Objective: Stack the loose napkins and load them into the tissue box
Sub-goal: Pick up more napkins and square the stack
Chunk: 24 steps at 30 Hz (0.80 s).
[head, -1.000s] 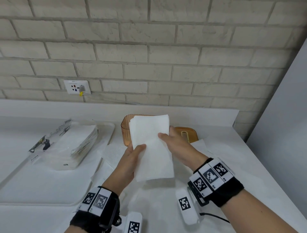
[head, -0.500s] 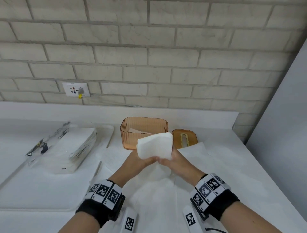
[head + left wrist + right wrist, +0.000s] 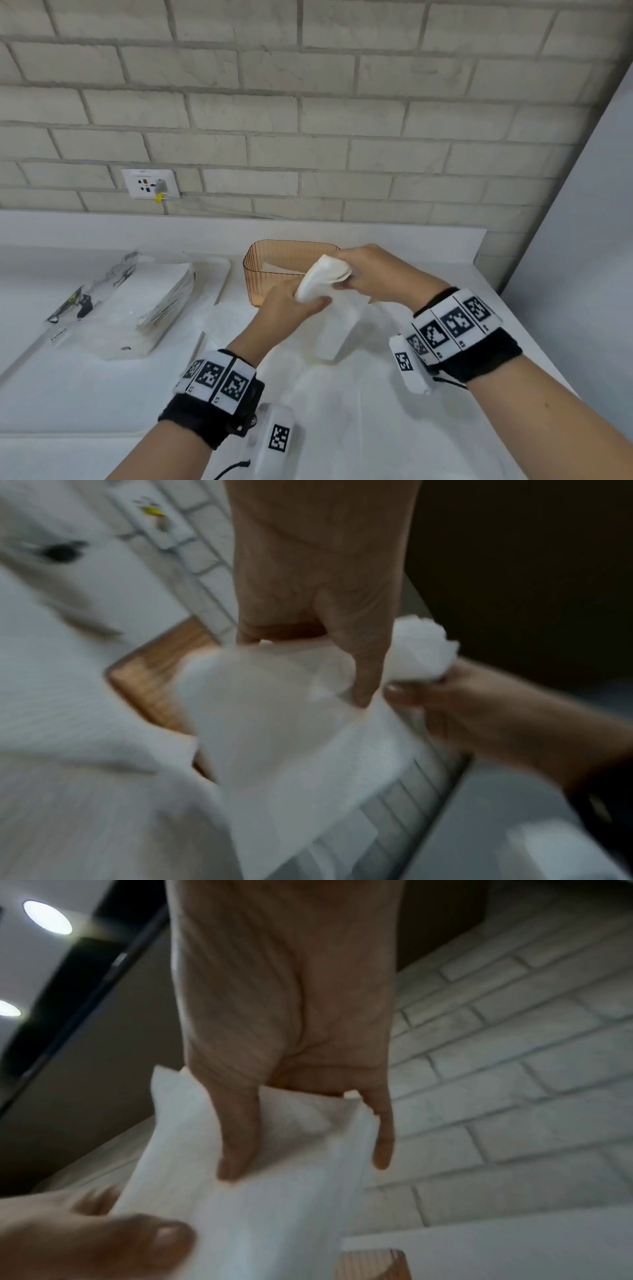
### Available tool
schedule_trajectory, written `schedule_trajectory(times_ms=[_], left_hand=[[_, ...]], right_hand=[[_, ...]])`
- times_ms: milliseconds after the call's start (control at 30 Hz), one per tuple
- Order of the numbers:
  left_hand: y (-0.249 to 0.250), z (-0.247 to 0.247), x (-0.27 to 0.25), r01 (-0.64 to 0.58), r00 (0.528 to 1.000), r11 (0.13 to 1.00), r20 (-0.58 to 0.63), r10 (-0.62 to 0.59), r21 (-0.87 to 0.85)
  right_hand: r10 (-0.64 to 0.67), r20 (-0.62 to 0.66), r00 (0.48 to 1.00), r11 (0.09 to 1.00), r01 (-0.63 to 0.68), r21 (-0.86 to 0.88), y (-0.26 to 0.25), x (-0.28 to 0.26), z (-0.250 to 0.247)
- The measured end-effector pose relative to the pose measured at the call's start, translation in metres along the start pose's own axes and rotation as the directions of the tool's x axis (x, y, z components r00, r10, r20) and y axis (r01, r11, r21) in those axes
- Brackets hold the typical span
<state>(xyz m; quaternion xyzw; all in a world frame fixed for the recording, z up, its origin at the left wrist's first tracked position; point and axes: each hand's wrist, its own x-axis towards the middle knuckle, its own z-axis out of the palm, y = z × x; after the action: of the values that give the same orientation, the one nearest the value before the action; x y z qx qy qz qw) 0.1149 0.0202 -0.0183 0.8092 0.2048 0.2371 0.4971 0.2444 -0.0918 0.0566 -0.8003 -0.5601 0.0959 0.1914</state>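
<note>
A folded stack of white napkins (image 3: 320, 281) is held in the air just in front of the amber tissue box (image 3: 270, 270). My left hand (image 3: 294, 301) pinches its lower end and my right hand (image 3: 359, 274) grips its upper end, over the box's right rim. The stack bends between them. A napkin lies inside the box. In the left wrist view the napkins (image 3: 274, 723) hang below my left hand (image 3: 308, 647), with the box (image 3: 154, 669) behind. In the right wrist view my right hand (image 3: 298, 1110) curls around the napkins (image 3: 274, 1191). The box's wooden lid is hidden behind my right hand.
More loose napkins (image 3: 342, 394) are spread on the white counter under my arms. A white tray (image 3: 85, 394) at the left carries an opened plastic napkin pack (image 3: 130, 308). A brick wall with a socket (image 3: 150, 183) runs behind; a grey panel stands at the right.
The napkin stack was held up flat, then folded over between both hands. It now sits lower and closer to the box, with my right hand raised over the box's rim.
</note>
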Motion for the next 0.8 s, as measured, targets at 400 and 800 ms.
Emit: schedule_trajectory(times_ms=[400,800], left_hand=[[-0.044,-0.009,-0.02,0.23,0.973,0.927,0.055,-0.223,-0.298],[-0.048,0.001,-0.01,0.247,0.969,0.957,0.058,-0.241,-0.15]], right_hand=[[0.245,-0.019,0.969,0.598,-0.135,0.79,0.062,-0.032,0.063],[0.294,0.144,0.945,0.59,-0.298,0.75,0.077,-0.034,0.071]])
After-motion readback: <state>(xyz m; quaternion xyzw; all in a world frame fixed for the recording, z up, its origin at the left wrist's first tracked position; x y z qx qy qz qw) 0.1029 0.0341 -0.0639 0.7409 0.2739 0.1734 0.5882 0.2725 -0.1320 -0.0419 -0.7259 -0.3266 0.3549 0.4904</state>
